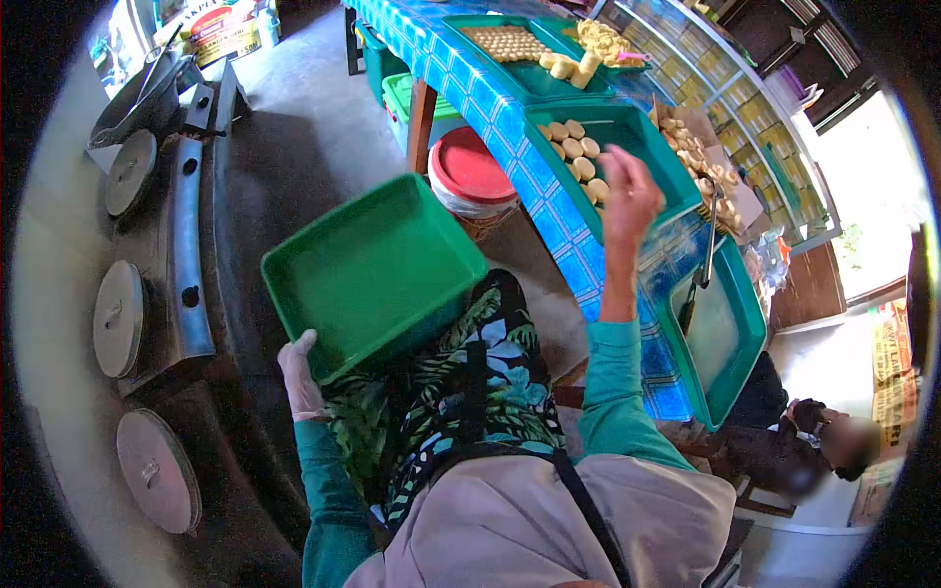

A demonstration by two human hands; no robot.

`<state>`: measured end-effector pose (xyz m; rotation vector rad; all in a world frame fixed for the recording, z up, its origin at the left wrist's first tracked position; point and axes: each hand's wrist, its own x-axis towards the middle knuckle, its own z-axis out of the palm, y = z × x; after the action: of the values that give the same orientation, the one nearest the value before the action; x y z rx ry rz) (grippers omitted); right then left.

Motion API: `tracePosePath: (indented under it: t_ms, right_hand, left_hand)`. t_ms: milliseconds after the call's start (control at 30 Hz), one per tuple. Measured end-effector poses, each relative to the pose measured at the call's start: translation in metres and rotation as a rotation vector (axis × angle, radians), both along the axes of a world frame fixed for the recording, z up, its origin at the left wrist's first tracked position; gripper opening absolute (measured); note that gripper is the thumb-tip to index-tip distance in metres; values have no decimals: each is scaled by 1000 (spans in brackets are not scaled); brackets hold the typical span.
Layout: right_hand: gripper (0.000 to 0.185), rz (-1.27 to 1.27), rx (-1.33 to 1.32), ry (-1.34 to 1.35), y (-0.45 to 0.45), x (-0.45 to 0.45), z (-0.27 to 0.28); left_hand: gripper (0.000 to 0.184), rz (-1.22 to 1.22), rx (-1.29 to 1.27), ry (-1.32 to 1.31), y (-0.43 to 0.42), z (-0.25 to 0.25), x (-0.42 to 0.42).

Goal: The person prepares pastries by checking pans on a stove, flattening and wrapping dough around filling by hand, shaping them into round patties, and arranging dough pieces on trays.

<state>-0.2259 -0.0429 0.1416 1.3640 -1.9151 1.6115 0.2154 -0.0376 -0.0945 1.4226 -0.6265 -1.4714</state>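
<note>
My left hand (303, 378), in a pale thin glove, grips the lower left corner of a green plastic tray (372, 269). The tray is tilted over my lap, and no pieces show inside it. My right hand (630, 191) is raised over another green tray (655, 169) on the table. Its fingers are blurred, so whether they pinch anything cannot be made out. Beside that hand, several round, pale dough pieces (573, 147) lie along the tray's left side.
A blue checked tablecloth (578, 265) covers the table, with a far tray of small dough pieces (505, 43) and a near tray holding tongs (689, 309). A red-lidded bucket (470, 162) stands below. Lidded stove openings (118, 318) line the left. A person (804, 441) sits at right.
</note>
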Motion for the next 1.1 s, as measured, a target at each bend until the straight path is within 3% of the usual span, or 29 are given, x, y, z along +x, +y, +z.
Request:
tracePosePath:
  t_ms: [33,133,267,300,367,400,433,467,533,600,667,700,733,767,800,933,1033,1100]
  right_hand:
    - [26,133,187,-32,-7,13,-7]
    - [50,405,602,-136,-29,67,-36]
    - [61,522,288,-76,-68,64,-101]
    - [61,527,285,-80,-61,61,-90]
    - [43,694,690,-825,-31,64,-42]
    - [38,702,465,-986,-17,69,-29]
    - [38,703,468,-988,-10,66,-21]
    - [37,671,329,-1070,-1,58,-15]
    - [35,625,189,-1151,10,46,-2]
    - [35,594,-78,-1104,13,37,10]
    - [41,519,-253,-1011,7,30,19]
    - [41,511,-248,-1018,-1,27,20]
    - [38,362,-379,-964,-10,25,20]
    - [37,216,-506,-900,-20,22,20]
    - [35,219,-539,-909,-30,13,18]
    - [35,281,-597,-1004,-46,-30,23]
    - [33,223,-684,-1113,-53,-53,44]
    - [33,146,-649,-1089,-48,-69,61]
  left_hand:
    - [29,109,-78,19,4,26,-4]
    - [32,30,-99,100,-5,107,-12]
    - [32,114,-290,102,-6,153,-21]
    - [32,117,-292,96,-6,167,-23]
    - [34,92,-327,119,-11,188,-28]
    - [36,22,-413,338,-28,174,-20]
    - [36,25,-411,337,-43,166,-17]
    - [39,-63,-637,22,-57,158,-15]
    - [42,-164,-847,-299,-92,157,-30]
    - [44,-520,-797,-203,-143,160,-63]
    - [43,-544,-428,417,-181,171,-116]
    - [44,-613,-186,381,-213,183,-144]
    - [43,-709,-391,550,-238,161,-162]
    - [41,-687,-283,398,-251,185,-193]
    - [37,-831,-298,603,-293,162,-209]
    - [39,-788,-381,568,-368,174,-291]
    - [52,-679,-228,366,-384,209,-336]
    - [46,-700,-183,304,-402,216,-370]
